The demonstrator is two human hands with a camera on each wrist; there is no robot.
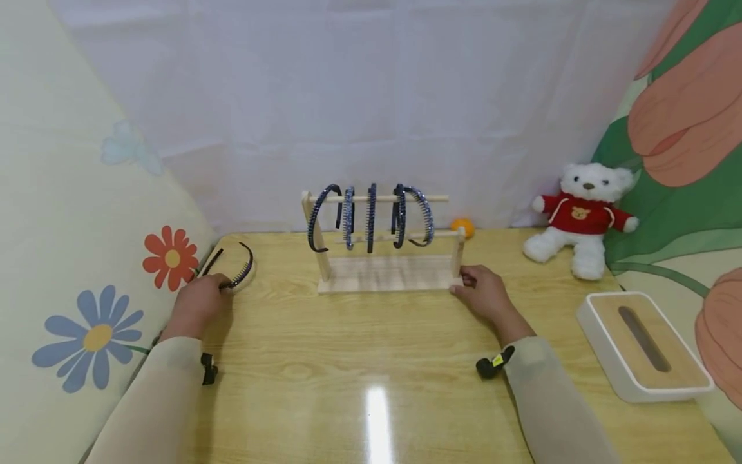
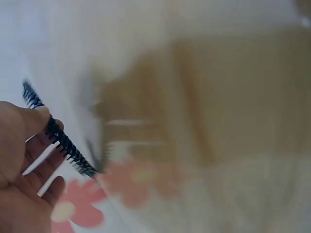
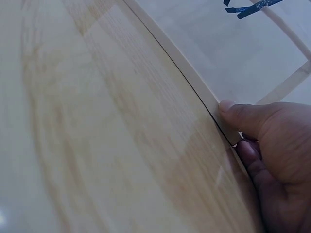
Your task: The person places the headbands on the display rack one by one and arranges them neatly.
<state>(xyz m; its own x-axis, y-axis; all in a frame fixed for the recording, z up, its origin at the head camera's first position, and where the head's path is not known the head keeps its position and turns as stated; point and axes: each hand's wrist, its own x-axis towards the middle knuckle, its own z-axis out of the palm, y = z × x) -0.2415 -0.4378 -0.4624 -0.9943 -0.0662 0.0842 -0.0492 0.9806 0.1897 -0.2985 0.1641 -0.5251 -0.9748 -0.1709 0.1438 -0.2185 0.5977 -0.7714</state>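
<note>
At the left side of the table, my left hand pinches a dark headband with comb-like teeth. The left wrist view shows thumb and fingers around the toothed band. In the middle stands a wooden rack with two rods, an upper and a lower one. Several dark and blue toothed headbands hang on the rack. My right hand grips the right end of the rack's base; in the right wrist view, the thumb lies on top of the base, with fingers below its edge.
An orange ball-like object lies behind the rack's right end. A white teddy bear in a red sweater sits at the back right. Nearer on the right is a white tissue box with a wooden lid. Flowered cloth stands at both sides.
</note>
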